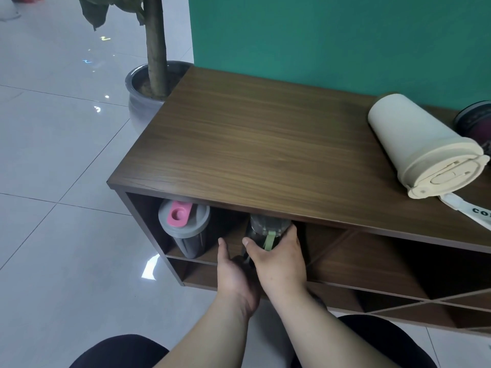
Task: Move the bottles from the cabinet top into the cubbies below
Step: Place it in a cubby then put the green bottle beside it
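A dark clear bottle with a green strap [267, 231] is partly inside an upper cubby of the brown wooden cabinet [265, 144]. My right hand [279, 258] is wrapped around this bottle from the front. My left hand [233, 274] sits just left of it at the bottle's lower end, fingers hidden underneath. A grey bottle with a grey lid and pink spout cap [186, 229] lies in the leftmost cubby. On the cabinet top at the right, a cream bottle [422, 147] lies on its side. Beside it a dark purple bottle [475, 123] is cut off by the frame edge.
A potted plant in a grey pot [140, 96] stands on the tiled floor behind the cabinet's left end. A green wall backs the cabinet. A white strap with black lettering [470, 211] lies under the cream bottle. Diagonal-walled cubbies [372, 261] open to the right. My dark-clothed knees show at the bottom.
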`<state>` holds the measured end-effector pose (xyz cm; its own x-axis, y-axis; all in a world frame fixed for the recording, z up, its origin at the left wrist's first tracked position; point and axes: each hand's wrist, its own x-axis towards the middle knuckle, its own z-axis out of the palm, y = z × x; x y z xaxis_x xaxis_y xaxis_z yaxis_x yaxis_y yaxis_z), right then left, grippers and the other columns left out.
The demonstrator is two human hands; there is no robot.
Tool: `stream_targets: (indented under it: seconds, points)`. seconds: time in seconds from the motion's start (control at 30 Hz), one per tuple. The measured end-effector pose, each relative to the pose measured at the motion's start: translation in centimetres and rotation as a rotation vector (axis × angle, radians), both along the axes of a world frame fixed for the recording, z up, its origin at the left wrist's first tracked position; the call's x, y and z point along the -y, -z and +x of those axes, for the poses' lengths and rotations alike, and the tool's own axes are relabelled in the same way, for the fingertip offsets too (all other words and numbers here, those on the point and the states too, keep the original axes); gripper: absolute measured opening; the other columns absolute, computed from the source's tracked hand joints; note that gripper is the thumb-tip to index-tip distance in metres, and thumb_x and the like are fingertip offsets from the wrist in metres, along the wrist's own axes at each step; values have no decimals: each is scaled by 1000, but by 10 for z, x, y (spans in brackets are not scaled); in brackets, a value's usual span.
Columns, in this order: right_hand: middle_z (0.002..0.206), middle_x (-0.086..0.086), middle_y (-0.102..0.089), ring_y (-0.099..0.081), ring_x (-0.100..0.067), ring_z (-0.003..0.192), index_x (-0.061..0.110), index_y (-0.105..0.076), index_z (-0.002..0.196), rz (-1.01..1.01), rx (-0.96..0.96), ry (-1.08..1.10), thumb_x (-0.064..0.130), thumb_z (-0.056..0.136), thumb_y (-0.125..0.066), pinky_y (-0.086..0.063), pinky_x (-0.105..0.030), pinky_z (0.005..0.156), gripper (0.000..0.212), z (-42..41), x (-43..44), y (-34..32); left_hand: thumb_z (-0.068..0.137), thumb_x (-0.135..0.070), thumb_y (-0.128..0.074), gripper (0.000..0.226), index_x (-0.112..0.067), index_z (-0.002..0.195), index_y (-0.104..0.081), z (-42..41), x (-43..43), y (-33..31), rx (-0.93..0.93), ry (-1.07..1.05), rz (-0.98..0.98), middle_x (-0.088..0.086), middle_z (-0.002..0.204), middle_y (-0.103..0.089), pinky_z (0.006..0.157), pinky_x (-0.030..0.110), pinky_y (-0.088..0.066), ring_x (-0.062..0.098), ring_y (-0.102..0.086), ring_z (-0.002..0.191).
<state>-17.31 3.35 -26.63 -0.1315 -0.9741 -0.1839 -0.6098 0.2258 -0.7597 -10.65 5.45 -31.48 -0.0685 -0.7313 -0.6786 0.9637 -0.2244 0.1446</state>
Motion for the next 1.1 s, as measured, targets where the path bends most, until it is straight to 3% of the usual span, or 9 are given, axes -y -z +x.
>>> stream_targets:
  seconds: [0.33,0.43,0.67,0.77,0.87,0.9,1.0,1.03,1.1]
  points:
    - [120,2,-68,-70,-25,106,24,-50,122,44,-5,-9,45,69,-84,-56,-34,81,66,-2,2,0,87,-76,-50,91,-4,141,-59,1,2,5,43,10,12,26,136,-67,103,54,-50,43,-62,128]
    - [119,3,-67,-70,-25,103,24,-49,121,78,-2,-17,42,70,-84,-51,-31,73,65,-3,2,-2,86,-76,-50,91,-4,141,-59,1,1,6,55,18,1,27,136,-67,111,55,-45,44,-62,128]
    - [127,7,-62,-69,-22,107,31,-43,133,137,38,-63,32,63,-88,-50,-28,71,83,-5,-3,-2,88,-78,-44,93,-1,138,-60,2,-4,0,102,75,15,29,132,-69,114,55,-41,44,-63,126]
    - [140,5,-56,-64,-22,121,37,-30,148,156,17,-107,28,62,-84,-56,-36,89,102,-11,-11,-3,89,-77,-41,94,2,138,-60,3,-8,-8,152,111,34,31,130,-69,117,54,-38,43,-63,126]
    - [160,3,-38,-51,-25,138,38,-10,160,177,-35,-139,14,72,-72,-50,-39,107,111,-24,-24,-14,86,-79,-44,97,2,138,-60,1,-12,-13,161,115,98,31,131,-68,118,55,-38,43,-63,126]
    - [163,3,-33,-48,-26,140,36,-10,161,175,-36,-135,10,74,-69,-48,-38,109,108,-31,-28,-18,86,-79,-44,96,3,134,-62,-1,-15,-17,180,115,136,31,128,-69,114,55,-42,42,-65,122]
    - [158,3,-42,-50,-22,139,30,-31,157,169,-17,-108,10,80,-62,-43,-33,110,85,-55,-41,-31,98,-69,-37,77,2,111,-65,-10,-25,-33,360,161,187,28,100,-71,78,47,-55,36,-68,93]
    - [152,3,-50,-54,-19,133,28,-41,151,157,-7,-102,10,82,-61,-44,-31,108,74,-63,-45,-37,101,-63,-36,69,-2,113,-65,-13,-30,-42,402,197,180,30,97,-71,78,46,-55,33,-67,90]
    - [133,5,-66,-62,-13,117,26,-58,135,98,50,-54,10,87,-61,-46,-24,95,51,-80,-53,-56,104,-57,-35,62,-7,129,-65,-19,-39,-52,391,228,135,37,111,-70,92,48,-57,27,-65,96]
